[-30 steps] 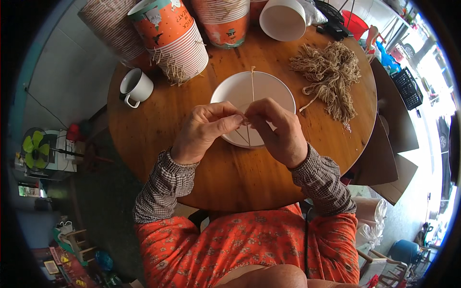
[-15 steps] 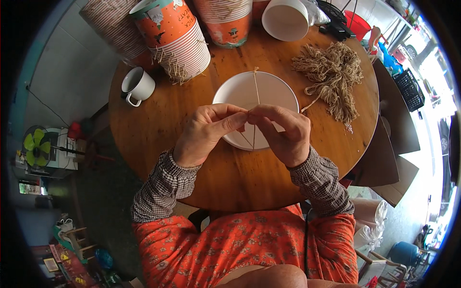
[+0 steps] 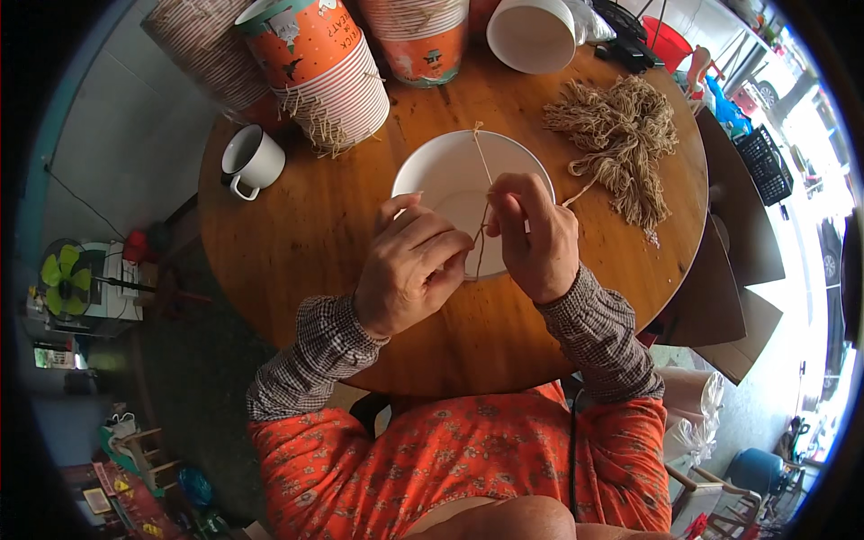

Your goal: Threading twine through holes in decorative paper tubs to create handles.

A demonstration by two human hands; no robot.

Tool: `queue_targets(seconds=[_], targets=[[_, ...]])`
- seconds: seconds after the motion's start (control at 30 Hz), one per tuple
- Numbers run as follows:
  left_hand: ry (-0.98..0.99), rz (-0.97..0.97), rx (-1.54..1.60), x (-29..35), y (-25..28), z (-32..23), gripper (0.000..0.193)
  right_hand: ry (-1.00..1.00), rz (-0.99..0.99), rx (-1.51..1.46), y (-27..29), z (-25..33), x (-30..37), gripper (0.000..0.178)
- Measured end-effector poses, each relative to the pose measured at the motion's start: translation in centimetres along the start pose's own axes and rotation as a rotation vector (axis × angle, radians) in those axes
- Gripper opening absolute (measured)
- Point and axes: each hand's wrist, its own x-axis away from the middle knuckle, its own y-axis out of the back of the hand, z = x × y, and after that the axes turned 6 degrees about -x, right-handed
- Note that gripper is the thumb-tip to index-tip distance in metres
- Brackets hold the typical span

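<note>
In front of me stands a white paper bucket (image 3: 432,171), its round mouth facing up. A thin tan string (image 3: 483,160) crosses the mouth from a knot at the far rim toward the near rim. Over the near left of the rim, my left hand (image 3: 416,261) pinches the string between thumb and forefinger. My right hand (image 3: 537,236) is at the right side of the mouth, its thumb and curled fingers closed on the string a little higher up. A small loop or knot shows between the two hands. Fingertips hide part of the string.
A bundle of tan strings (image 3: 621,144) lies to the right. Stacked orange and white buckets (image 3: 337,90) stand at the back left, with a white enamel mug (image 3: 255,162) beside them. Another white bucket (image 3: 533,36) rests on its side at the back. Opened cardboard boxes (image 3: 720,270) flank the wooden table (image 3: 297,270).
My hands were pinched together over the bucket's middle. They have parted: the left has dropped lower and toward me, while the right has shifted slightly right. The string between them now shows.
</note>
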Motion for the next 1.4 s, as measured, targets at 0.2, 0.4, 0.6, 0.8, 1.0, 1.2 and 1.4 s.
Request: queue_targets(seconds=[0.2,0.4,0.6,0.8,1.0,1.2,1.4], targets=[[0.061,0.014,0.059,-0.3,0.0,0.6,0.018,0.036,-0.086,0.002,-0.5,0.2,-0.3,0.017],[0.245,-0.017,0.321,-1.4,-0.5,0.0,0.014,0.107,0.026,0.005,-0.1,0.8,-0.3,0.014],[0.205,-0.055,0.243,-1.2,0.2,-0.1,0.015,-0.058,0.193,-0.150,1.6,2.3,-0.3,0.021],[0.240,0.053,0.208,-1.2,0.8,-1.6,0.013,0.263,0.345,0.153,3.8,2.6,-0.7,0.030],[0.263,0.091,0.272,0.7,0.2,-2.8,0.012,0.410,-0.019,0.531,5.9,-1.5,-3.7,0.030],[0.195,0.137,0.173,1.1,0.3,-3.0,0.014,0.321,-0.126,0.502,5.0,-4.7,-3.6,0.025],[0.041,0.092,0.004,1.4,0.2,-3.4,0.019,0.140,-0.184,0.360,5.0,-6.3,-3.0,0.015]])
